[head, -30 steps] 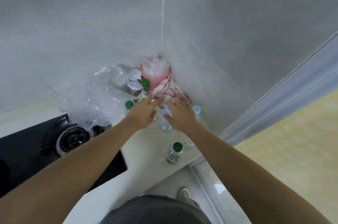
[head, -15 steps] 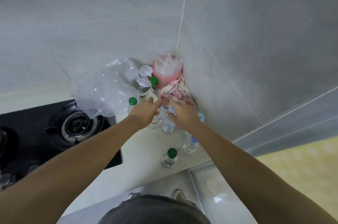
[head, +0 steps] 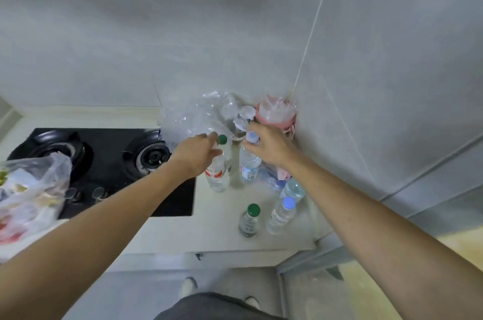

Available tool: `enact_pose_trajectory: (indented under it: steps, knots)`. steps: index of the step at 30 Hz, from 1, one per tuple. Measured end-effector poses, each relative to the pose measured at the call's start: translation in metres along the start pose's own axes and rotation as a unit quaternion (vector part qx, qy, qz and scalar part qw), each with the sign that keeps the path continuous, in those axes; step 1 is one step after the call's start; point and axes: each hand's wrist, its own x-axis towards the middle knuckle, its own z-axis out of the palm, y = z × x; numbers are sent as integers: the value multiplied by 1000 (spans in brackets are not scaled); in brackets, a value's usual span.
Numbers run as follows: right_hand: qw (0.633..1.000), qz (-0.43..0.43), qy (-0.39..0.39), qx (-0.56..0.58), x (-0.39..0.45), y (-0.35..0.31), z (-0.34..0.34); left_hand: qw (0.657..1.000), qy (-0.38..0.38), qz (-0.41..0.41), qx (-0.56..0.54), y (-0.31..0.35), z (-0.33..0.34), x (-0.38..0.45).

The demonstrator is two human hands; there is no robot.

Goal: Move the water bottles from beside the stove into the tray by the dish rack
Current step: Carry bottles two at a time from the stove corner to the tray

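Note:
Several clear water bottles stand on the pale counter right of the black stove (head: pixel 104 163). My left hand (head: pixel 197 153) grips the neck of a red-labelled bottle (head: pixel 217 174); right behind it stands a bottle with a green cap (head: pixel 222 139). My right hand (head: pixel 269 148) holds the top of a blue-capped bottle (head: pixel 249 165). Nearer the counter edge stand a green-capped bottle (head: pixel 249 220) and a blue-capped bottle (head: pixel 282 215), with another clear bottle (head: pixel 294 189) behind them. The tray and dish rack are not in view.
A crumpled clear plastic bag (head: pixel 196 116) and a pink container (head: pixel 275 113) fill the wall corner. A filled plastic bag (head: pixel 28 194) sits at the left over the stove's front. The counter edge (head: pixel 235 250) runs just below the bottles.
The view swung to the left, showing more of the stove. Both hands drew back from the corner pile, each now gripping a bottle top.

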Motion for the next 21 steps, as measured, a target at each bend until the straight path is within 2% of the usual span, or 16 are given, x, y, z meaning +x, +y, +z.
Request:
enact_pose_trajectory:
  steps: [4, 9, 15, 21]
  knots:
    - [997, -59, -49, 2, 4, -42, 27, 996, 45, -70, -31, -34, -15, -65]
    - [985, -128, -113, 11, 5, -129, 80, 983, 83, -163, -9, -86, -29, -163]
    - [961, -216, -172, 36, -7, -278, 165, 957, 117, -264, -9, -169, -47, -309]
    - [916, -319, -225, 87, -54, -457, 280, 919, 169, -355, -13, -257, -66, -495]
